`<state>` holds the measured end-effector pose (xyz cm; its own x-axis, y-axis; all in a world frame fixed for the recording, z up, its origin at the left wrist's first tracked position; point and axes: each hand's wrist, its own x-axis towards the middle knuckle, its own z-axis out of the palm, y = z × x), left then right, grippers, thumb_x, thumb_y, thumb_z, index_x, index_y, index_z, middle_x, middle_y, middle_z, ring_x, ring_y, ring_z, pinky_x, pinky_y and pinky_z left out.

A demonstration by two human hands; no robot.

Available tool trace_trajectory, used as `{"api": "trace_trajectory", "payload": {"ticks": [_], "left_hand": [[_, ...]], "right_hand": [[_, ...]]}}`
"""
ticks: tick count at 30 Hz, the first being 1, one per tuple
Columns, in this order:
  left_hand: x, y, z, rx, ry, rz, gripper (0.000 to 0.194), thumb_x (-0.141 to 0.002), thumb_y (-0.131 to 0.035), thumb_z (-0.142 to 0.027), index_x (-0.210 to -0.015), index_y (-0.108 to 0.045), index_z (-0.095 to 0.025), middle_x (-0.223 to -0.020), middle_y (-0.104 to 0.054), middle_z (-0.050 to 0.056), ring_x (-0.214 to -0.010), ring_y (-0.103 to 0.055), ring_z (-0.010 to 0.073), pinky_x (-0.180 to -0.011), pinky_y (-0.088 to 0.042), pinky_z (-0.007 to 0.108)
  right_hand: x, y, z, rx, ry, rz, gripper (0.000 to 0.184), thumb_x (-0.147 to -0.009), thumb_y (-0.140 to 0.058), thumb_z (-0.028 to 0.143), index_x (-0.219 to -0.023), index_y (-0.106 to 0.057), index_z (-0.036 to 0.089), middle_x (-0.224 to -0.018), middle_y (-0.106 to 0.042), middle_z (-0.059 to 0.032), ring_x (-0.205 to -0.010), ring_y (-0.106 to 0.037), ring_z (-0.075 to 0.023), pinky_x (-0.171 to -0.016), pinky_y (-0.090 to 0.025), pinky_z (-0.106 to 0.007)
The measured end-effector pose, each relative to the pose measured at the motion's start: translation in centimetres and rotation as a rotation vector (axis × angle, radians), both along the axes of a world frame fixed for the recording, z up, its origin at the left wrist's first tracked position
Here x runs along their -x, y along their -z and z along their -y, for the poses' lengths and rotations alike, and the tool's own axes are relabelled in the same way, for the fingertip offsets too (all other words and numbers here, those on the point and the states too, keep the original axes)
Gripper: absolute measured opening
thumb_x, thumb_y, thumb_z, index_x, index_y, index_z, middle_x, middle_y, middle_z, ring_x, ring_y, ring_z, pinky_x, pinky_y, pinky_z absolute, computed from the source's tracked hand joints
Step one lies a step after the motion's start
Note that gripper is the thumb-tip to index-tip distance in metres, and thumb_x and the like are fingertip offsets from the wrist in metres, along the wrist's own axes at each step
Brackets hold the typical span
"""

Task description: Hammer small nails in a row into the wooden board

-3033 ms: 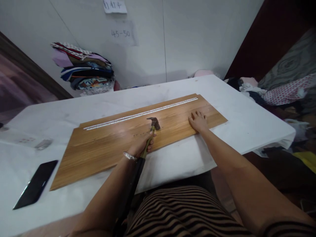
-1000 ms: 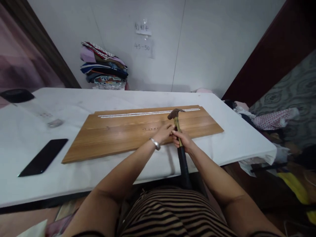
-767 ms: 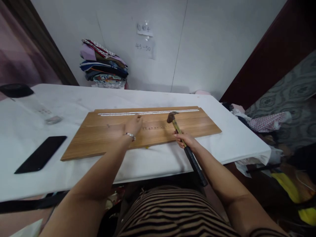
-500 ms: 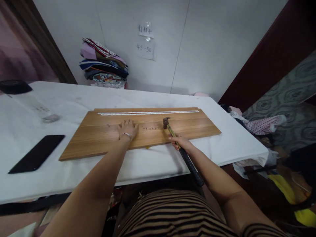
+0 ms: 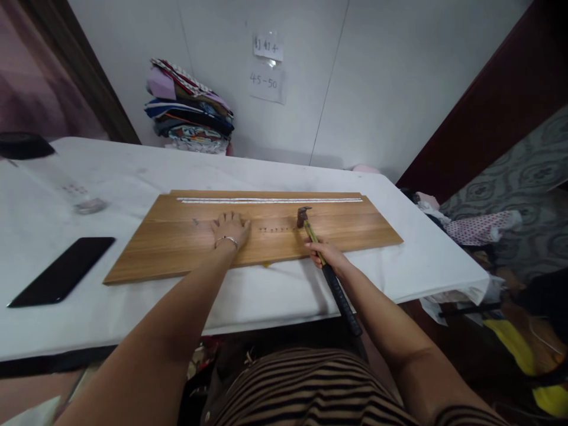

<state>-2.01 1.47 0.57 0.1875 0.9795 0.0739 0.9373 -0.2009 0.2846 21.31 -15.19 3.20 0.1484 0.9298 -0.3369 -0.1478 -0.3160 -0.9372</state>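
A long brown wooden board (image 5: pixel 160 248) lies flat in front of me. My left hand (image 5: pixel 231 229) rests on it with fingers spread, left of a row of several small nails (image 5: pixel 276 229) standing in the wood. My right hand (image 5: pixel 327 254) is wrapped around the handle of a claw hammer (image 5: pixel 302 216), well up toward the head. The hammer's head is at the right end of the nail row; whether it touches a nail there I cannot tell. Its black grip hangs down past the table edge. Two white strips (image 5: pixel 270 201) run along the board's far side.
On the white-covered table (image 5: pixel 110 171), a black phone-like slab (image 5: pixel 62 272) lies left of the board, near a clear container with a dark end (image 5: pixel 26 145). Folded clothes (image 5: pixel 190 112) are stacked against the wall at the back. Paper notes (image 5: pixel 267 83) hang on the wall.
The camera view has shifted slightly. My left hand keeps its place on the board, and my right hand still holds the hammer at the nail row's right end.
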Motion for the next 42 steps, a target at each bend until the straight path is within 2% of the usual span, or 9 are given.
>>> {"api": "trace_trajectory", "payload": {"ticks": [8, 14, 22, 42], "left_hand": [[0.0, 0.4, -0.1, -0.017, 0.004, 0.001, 0.057, -0.095, -0.035, -0.045, -0.137, -0.06, -0.015, -0.155, -0.048, 0.022, -0.144, -0.037, 0.0403, -0.115, -0.027, 0.062], [0.1, 0.6, -0.2, -0.015, 0.006, -0.017, 0.058, -0.096, -0.034, -0.046, -0.137, -0.059, -0.013, -0.153, -0.049, 0.022, -0.143, -0.037, 0.039, -0.116, -0.027, 0.061], [0.1, 0.8, -0.3, -0.023, 0.004, -0.021, 0.057, -0.097, -0.034, -0.046, -0.137, -0.06, -0.016, -0.155, -0.047, 0.02, -0.144, -0.036, 0.0385, -0.115, -0.027, 0.059], [0.0, 0.3, 0.1, -0.019, 0.007, -0.03, 0.056, -0.097, -0.034, -0.045, -0.136, -0.059, -0.013, -0.154, -0.049, 0.021, -0.143, -0.038, 0.0378, -0.116, -0.028, 0.059]], "right_hand": [[0.2, 0.1, 0.1, -0.014, -0.018, -0.004, 0.046, -0.06, -0.076, 0.037, -0.097, -0.053, 0.021, -0.048, -0.044, 0.0137, -0.033, -0.037, -0.0075, -0.031, -0.028, -0.021], [0.4, 0.2, 0.0, -0.005, -0.039, -0.008, 0.046, -0.058, -0.076, 0.038, -0.094, -0.052, 0.022, -0.048, -0.044, 0.0137, -0.033, -0.037, -0.0073, -0.031, -0.028, -0.021], [1.1, 0.3, -0.4, -0.001, -0.072, -0.007, 0.043, -0.06, -0.076, 0.038, -0.093, -0.052, 0.022, -0.048, -0.044, 0.0132, -0.033, -0.036, -0.0072, -0.031, -0.026, -0.021], [2.0, -0.3, -0.6, -0.004, -0.079, 0.019, 0.044, -0.062, -0.074, 0.038, -0.095, -0.051, 0.022, -0.046, -0.044, 0.0138, -0.033, -0.037, -0.0081, -0.031, -0.026, -0.021]]}}
